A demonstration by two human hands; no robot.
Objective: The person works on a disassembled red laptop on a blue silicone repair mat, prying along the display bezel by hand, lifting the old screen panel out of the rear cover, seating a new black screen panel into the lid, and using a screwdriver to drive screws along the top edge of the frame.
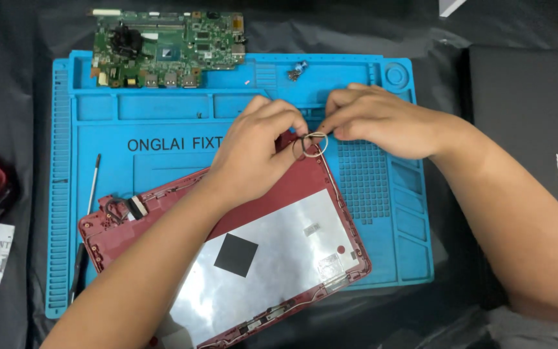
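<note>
One red laptop lid (272,258), inside up, lies tilted across the near edge of one blue mat (163,168). One screwdriver (92,187) sits by the mat's left edge. My left hand (256,148) and right hand (382,119) both pinch one looped thin cable (311,142) at the lid's far corner, fingers together on it. One green circuit board (169,48) overhangs the mat's far left corner; a small pile of screws (296,71) lies in a far tray.
</note>
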